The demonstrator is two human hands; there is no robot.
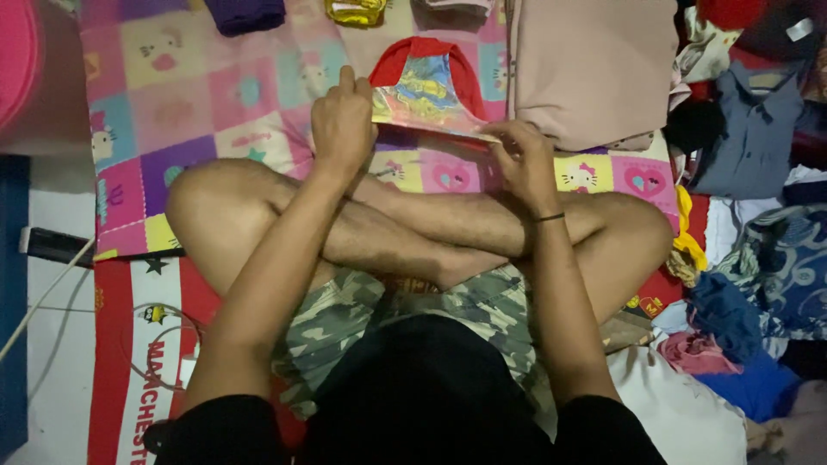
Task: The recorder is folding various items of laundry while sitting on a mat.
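Observation:
A small red garment (428, 84) with a colourful printed front lies on a pink patchwork blanket (181, 103) in front of my crossed legs. My left hand (342, 123) grips its near left edge with fingers closed. My right hand (521, 158) pinches the near right edge, and a thin dark band circles that wrist. The garment's near edge is stretched flat between both hands.
A folded beige cloth (594, 65) lies at the right of the garment. A heap of mixed clothes (758, 258) fills the right side. Folded purple (245, 13) and yellow (355, 10) items sit at the far edge. A white cable (43, 297) runs at the left.

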